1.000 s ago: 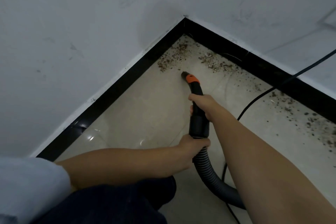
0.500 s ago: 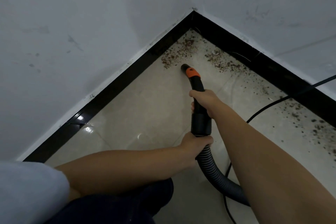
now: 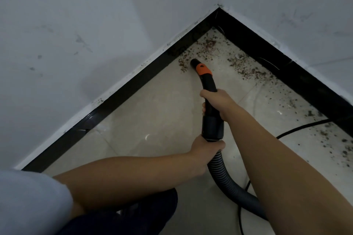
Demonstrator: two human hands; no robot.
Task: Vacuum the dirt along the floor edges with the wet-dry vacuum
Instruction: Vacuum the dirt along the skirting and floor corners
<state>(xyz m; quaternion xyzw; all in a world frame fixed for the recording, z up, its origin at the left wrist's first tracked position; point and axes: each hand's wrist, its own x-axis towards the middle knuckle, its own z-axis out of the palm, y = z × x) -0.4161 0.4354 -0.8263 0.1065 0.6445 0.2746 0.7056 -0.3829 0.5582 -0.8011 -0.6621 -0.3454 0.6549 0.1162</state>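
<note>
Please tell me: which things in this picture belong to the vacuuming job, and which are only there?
Job: black vacuum nozzle with orange collar; ribbed grey hose; brown dirt crumbs; right hand; left hand.

Only there: thin black cable; glossy black baseboard; scuffed white wall.

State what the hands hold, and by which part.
Right hand grips the vacuum wand mid-tube; left hand grips where the ribbed hose joins it.

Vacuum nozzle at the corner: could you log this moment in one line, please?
nozzle: at corner dirt | left hand: hose cuff | right hand: wand
</note>
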